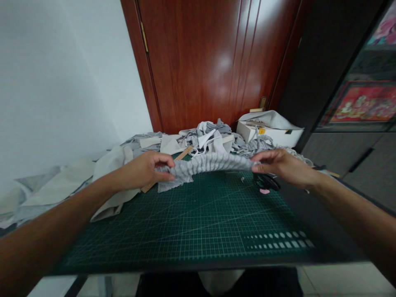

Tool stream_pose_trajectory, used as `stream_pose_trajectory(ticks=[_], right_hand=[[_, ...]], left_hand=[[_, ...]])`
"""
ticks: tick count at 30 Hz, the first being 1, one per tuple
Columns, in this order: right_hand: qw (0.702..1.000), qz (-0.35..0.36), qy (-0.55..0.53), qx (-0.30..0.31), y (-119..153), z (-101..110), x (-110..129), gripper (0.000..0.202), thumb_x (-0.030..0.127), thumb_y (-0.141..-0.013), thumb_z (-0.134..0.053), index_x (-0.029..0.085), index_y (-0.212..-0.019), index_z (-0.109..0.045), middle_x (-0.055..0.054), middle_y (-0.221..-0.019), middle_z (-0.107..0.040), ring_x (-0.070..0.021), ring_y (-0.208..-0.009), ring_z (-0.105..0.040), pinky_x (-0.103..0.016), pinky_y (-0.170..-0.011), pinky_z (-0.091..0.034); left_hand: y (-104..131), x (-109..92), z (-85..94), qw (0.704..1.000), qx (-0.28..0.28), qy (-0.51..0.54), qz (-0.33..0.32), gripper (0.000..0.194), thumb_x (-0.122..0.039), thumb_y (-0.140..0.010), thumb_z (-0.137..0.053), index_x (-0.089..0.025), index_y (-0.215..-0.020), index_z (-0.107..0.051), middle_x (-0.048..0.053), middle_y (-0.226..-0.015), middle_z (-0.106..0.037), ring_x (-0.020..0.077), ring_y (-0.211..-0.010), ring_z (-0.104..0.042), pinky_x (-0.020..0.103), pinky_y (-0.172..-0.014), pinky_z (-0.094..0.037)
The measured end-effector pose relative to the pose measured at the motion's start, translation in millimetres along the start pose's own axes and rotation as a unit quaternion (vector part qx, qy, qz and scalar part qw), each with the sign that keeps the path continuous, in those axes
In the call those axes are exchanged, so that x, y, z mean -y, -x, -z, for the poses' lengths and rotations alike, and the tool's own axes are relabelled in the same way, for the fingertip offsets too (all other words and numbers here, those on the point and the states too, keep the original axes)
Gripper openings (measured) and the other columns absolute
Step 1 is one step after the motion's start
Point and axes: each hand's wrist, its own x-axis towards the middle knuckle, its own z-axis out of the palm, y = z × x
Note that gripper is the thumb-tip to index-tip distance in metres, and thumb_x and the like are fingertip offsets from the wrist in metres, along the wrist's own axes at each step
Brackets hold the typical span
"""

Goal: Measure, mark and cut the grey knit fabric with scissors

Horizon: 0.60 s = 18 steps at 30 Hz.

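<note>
A gathered strip of grey fabric [216,163] stretches between my two hands, arched a little above the green cutting mat [198,222]. My left hand [154,170] pinches it near its left end, where a flatter, ungathered piece hangs down. At the other end, my right hand [272,163] holds the strip's tip between thumb and fingers. Just below my right hand, partly hidden, lies a black-handled object [267,181], perhaps scissors, with a small pink piece [265,191] beside it. Behind my left hand, a wooden ruler [183,153] runs under the strip.
Grey and white fabric scraps [213,134] are heaped along the back of the table. More cloth pieces [109,181] lie at the left. A white box [275,133] stands at the back right, before a brown door [198,62]. A dark cabinet [349,152] is on the right.
</note>
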Motion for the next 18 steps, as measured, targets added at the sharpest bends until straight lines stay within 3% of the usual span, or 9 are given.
stream_pose_trajectory(ticks=[2,3,4,6,10,11,14,16,18], right_hand=[[0.982,-0.030,0.104,0.158,22.8,-2.1,-7.6,0.010,0.030,-0.082,-0.079,0.022,-0.088,-0.082,-0.002,-0.082,-0.077,-0.0196,-0.072,-0.069,-0.030,-0.067,-0.054],[0.965,-0.028,0.155,0.208,31.7,-3.9,-11.5,0.010,0.025,-0.083,-0.076,0.024,-0.091,-0.083,-0.003,-0.086,-0.079,-0.0216,-0.077,-0.072,-0.031,-0.070,-0.055],[0.951,-0.016,0.202,0.233,37.9,-6.7,-14.9,0.014,0.021,-0.083,-0.074,0.025,-0.093,-0.083,-0.004,-0.090,-0.080,-0.0233,-0.081,-0.073,-0.032,-0.073,-0.056],[0.936,0.027,0.282,0.209,41.4,-16.3,-19.4,0.017,0.020,-0.089,-0.067,0.025,-0.093,-0.083,-0.006,-0.092,-0.081,-0.0250,-0.082,-0.074,-0.035,-0.076,-0.056],[0.932,0.128,0.331,0.071,25.1,-56.6,-20.1,0.027,0.023,-0.102,-0.052,0.020,-0.112,-0.077,-0.013,-0.111,-0.077,-0.0289,-0.102,-0.073,-0.044,-0.094,-0.056],[0.933,0.155,0.318,0.061,20.6,-69.2,-19.8,0.028,0.024,-0.102,-0.053,0.019,-0.120,-0.073,-0.015,-0.120,-0.075,-0.0299,-0.112,-0.070,-0.047,-0.102,-0.054],[0.920,0.174,0.334,0.107,14.1,-100.1,-22.0,0.038,0.027,-0.096,-0.066,0.014,-0.131,-0.068,-0.020,-0.137,-0.065,-0.0337,-0.126,-0.063,-0.049,-0.110,-0.050],[0.915,0.167,0.350,0.115,14.6,-109.3,-26.3,0.036,0.027,-0.093,-0.070,0.018,-0.128,-0.070,-0.018,-0.135,-0.066,-0.0345,-0.128,-0.062,-0.052,-0.111,-0.049],[0.917,0.162,0.345,0.116,16.0,-109.1,-31.8,0.033,0.027,-0.094,-0.070,0.020,-0.126,-0.071,-0.016,-0.133,-0.067,-0.0331,-0.126,-0.062,-0.050,-0.110,-0.049]], left_hand=[[20.2,-0.8,-9.9,0.985,0.157,-0.064,0.015,0.011,-0.033,-0.081,-0.077,-0.024,-0.088,-0.075,-0.002,-0.084,-0.071,0.0174,-0.079,-0.064,0.028,-0.073,-0.046],[28.2,-1.2,-16.9,0.975,0.205,-0.084,0.030,0.017,-0.033,-0.078,-0.081,-0.026,-0.093,-0.076,-0.002,-0.088,-0.073,0.0190,-0.083,-0.067,0.029,-0.076,-0.046],[33.5,-1.9,-24.8,0.972,0.210,-0.099,0.032,0.021,-0.033,-0.078,-0.082,-0.027,-0.096,-0.076,-0.001,-0.094,-0.074,0.0208,-0.089,-0.068,0.030,-0.080,-0.047],[34.6,-5.3,-42.3,0.977,0.181,-0.112,-0.007,0.013,-0.033,-0.086,-0.074,-0.025,-0.097,-0.075,0.002,-0.101,-0.076,0.0233,-0.099,-0.069,0.035,-0.091,-0.047],[11.3,-12.8,-79.7,0.986,0.070,-0.118,-0.099,0.022,-0.030,-0.099,-0.056,-0.021,-0.113,-0.070,0.011,-0.123,-0.073,0.0274,-0.118,-0.066,0.043,-0.104,-0.046],[5.1,-12.5,-88.8,0.984,0.063,-0.129,-0.108,0.028,-0.032,-0.098,-0.060,-0.020,-0.122,-0.068,0.015,-0.137,-0.067,0.0306,-0.131,-0.060,0.047,-0.111,-0.042],[-5.5,-3.1,-111.3,0.975,0.097,-0.185,-0.075,0.081,-0.050,-0.080,-0.082,-0.022,-0.150,-0.052,0.024,-0.165,-0.038,0.0466,-0.154,-0.031,0.067,-0.118,-0.030],[-6.9,8.4,-120.0,0.972,0.116,-0.196,-0.063,0.069,-0.049,-0.086,-0.078,-0.026,-0.147,-0.054,0.022,-0.165,-0.039,0.0455,-0.153,-0.034,0.069,-0.115,-0.033],[-7.1,20.7,-122.9,0.973,0.096,-0.198,-0.077,0.033,-0.033,-0.096,-0.068,-0.026,-0.128,-0.065,0.015,-0.152,-0.056,0.0368,-0.143,-0.049,0.061,-0.112,-0.040]])
